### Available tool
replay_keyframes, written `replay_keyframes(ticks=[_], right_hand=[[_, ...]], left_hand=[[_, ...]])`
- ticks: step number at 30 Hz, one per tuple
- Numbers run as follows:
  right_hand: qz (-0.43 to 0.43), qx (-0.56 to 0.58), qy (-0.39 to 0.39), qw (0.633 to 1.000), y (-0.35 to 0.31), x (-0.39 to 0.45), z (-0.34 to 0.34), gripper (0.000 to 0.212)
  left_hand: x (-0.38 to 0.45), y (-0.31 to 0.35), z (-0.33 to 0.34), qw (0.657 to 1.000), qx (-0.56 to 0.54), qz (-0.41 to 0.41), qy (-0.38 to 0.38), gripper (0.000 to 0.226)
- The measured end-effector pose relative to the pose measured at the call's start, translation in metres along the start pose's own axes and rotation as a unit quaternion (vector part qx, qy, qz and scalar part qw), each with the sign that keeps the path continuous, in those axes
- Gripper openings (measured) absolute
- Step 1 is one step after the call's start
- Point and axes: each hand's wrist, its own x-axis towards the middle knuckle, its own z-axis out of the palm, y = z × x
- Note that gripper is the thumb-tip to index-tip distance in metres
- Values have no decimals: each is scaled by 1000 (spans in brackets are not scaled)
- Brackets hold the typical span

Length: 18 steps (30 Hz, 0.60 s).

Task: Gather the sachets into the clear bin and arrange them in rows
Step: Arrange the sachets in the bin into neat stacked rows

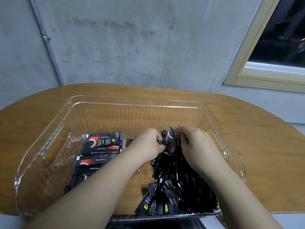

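A clear plastic bin (54, 128) sits on the wooden table. Along its left side, black sachets (102, 143) with red and white print lie flat in a row of stacks. Its right side holds a loose heap of black sachets (179, 187) standing on edge. My left hand (148, 142) and my right hand (194, 139) meet at the far end of that heap. Together they pinch one raised sachet (170, 141), the left at its lower edge and the right at its top.
The oval wooden table (255, 134) stands against a grey concrete wall. A window with a pale frame (247, 75) is at the upper right. A metal conduit (47, 47) runs down the wall at the left.
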Motion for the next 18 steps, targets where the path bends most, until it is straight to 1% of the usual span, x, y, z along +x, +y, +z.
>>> replay_keyframes(ticks=[3,7,10,12,15,18], right_hand=[[1,6,1,1000,-1,0,0,38],[-3,17,8,1000,-4,-2,-2,36],[1,25,10,1000,-3,-1,-2,35],[2,28,9,1000,-2,-1,-2,35],[2,32,10,999,-1,-1,0,35],[1,31,10,999,0,-1,0,36]], left_hand=[[0,0,1,999,-37,-14,-2,14],[-6,3,-10,997,-57,-19,42,9],[-13,1,-30,995,-7,-27,92,8],[-16,-5,-42,993,47,-39,102,12],[-16,-13,-50,987,135,-74,56,22],[-9,-16,-47,977,185,-105,-2,19]])
